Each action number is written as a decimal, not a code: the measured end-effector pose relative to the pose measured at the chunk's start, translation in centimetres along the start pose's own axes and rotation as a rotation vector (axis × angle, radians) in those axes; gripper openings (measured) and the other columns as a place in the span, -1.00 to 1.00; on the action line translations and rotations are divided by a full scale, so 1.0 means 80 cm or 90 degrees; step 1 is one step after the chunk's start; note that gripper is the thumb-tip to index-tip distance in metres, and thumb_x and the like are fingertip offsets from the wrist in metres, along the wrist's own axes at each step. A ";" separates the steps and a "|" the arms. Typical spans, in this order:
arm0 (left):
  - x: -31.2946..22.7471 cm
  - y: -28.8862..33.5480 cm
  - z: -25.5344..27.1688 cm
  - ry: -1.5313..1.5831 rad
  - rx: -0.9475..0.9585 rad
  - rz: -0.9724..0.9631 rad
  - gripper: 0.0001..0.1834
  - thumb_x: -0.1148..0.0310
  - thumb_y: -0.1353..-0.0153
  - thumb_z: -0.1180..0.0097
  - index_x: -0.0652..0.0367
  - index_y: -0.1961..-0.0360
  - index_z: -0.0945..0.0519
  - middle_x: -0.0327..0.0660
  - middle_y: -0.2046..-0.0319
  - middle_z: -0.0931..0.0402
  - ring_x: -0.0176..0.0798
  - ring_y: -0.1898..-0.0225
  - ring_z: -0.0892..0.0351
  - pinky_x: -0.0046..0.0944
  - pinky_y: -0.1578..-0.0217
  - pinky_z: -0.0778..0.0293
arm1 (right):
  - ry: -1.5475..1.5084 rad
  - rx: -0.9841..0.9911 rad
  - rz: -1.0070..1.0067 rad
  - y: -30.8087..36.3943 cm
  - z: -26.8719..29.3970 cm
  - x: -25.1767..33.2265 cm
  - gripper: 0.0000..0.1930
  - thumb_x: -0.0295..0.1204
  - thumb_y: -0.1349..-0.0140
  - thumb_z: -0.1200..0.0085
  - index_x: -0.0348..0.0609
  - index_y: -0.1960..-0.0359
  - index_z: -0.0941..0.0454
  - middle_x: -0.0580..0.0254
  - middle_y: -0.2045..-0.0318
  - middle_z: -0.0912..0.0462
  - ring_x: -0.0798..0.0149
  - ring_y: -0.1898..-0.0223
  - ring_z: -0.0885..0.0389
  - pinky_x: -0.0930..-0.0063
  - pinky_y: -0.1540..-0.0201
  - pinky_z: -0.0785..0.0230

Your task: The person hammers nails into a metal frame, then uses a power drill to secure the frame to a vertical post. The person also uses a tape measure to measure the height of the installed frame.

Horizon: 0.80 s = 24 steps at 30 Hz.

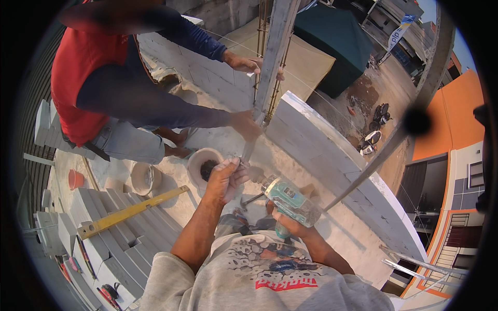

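My right hand (pixel 290 224) is wrapped round the grip of a teal cordless drill (pixel 293 198), whose chuck points left toward my other hand. My left hand (pixel 228 180) is closed in a pinch in front of the drill's nose. What its fingers hold is too small to make out. Just beyond them is the lower end of a long grey board (pixel 275 57), standing along rusty rebar (pixel 261 31). A co-worker in a red vest (pixel 78 72) grips this board with one hand high (pixel 244 63) and the other lower (pixel 246 124).
A low block wall (pixel 332 150) runs along the right. Buckets (pixel 205 160) stand by the co-worker's feet. At left, a yellow spirit level (pixel 135 211) lies across stacked pale blocks (pixel 116 236), with a tape measure (pixel 109 293) nearby. A hammer (pixel 251 199) is near my feet.
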<state>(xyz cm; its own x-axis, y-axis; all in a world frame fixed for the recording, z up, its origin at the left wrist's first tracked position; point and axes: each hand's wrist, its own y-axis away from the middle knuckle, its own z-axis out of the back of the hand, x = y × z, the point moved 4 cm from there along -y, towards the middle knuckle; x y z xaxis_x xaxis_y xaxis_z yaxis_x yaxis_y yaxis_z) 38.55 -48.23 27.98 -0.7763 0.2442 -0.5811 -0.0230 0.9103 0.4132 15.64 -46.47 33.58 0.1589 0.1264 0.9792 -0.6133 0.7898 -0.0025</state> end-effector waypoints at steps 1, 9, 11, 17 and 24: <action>0.000 -0.002 -0.001 -0.015 0.002 0.005 -0.72 0.21 -0.32 -0.14 0.20 0.12 -0.52 -0.19 0.27 -0.61 -0.39 0.31 -0.63 -0.39 0.23 -0.58 | 0.077 -0.014 0.063 0.002 -0.001 0.006 -0.66 -0.47 -0.11 -0.24 -0.32 0.07 -0.53 0.07 0.25 -0.65 0.24 0.21 -0.65 0.40 0.13 -0.49; 0.020 -0.027 -0.025 -0.027 -0.017 0.027 -0.71 0.18 -0.32 -0.15 0.21 0.15 -0.53 -0.18 0.24 -0.62 -0.42 0.31 -0.61 -0.41 0.23 -0.57 | -0.126 -0.075 -0.086 0.013 0.007 -0.010 -0.50 -0.47 -0.12 -0.21 -0.32 -0.12 -0.42 0.06 0.10 -0.62 0.33 0.25 -0.60 0.37 0.16 -0.48; 0.034 -0.042 -0.025 -0.029 -0.026 0.051 -0.73 0.18 -0.33 -0.14 0.19 0.16 -0.54 -0.20 0.25 -0.62 -0.42 0.30 -0.60 -0.40 0.22 -0.57 | -0.236 -0.126 -0.123 0.011 0.012 -0.027 -0.50 -0.48 -0.09 -0.20 -0.33 -0.11 -0.43 0.06 0.10 -0.62 0.31 0.31 -0.60 0.35 0.21 -0.49; 0.076 -0.105 -0.022 0.003 0.035 0.061 -0.73 0.16 -0.34 -0.12 0.13 0.12 -0.53 -0.22 0.23 -0.61 -0.37 0.23 -0.60 -0.29 0.19 -0.55 | -0.402 -0.205 -0.159 -0.004 0.037 -0.096 -0.45 -0.54 -0.02 -0.10 -0.33 -0.14 -0.38 -0.08 0.08 -0.59 0.17 0.31 -0.61 0.29 0.26 -0.51; 0.114 -0.181 -0.023 0.087 0.020 -0.046 -0.76 0.20 -0.39 -0.02 0.13 0.08 -0.49 -0.22 0.18 -0.58 -0.30 0.18 -0.60 -0.21 0.04 -0.50 | -0.565 -0.148 -0.174 -0.053 0.084 -0.182 -0.38 -0.55 -0.02 -0.09 -0.28 -0.21 -0.29 -0.14 0.05 -0.56 0.07 0.26 -0.63 0.23 0.23 -0.56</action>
<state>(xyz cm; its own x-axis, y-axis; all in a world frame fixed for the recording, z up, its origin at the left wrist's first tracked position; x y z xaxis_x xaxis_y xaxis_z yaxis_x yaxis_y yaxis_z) 30.64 -59.76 17.99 -0.8521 0.1322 -0.5063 -0.0636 0.9342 0.3510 10.73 -55.72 20.67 -0.4293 -0.5060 0.7481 -0.4575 0.8360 0.3029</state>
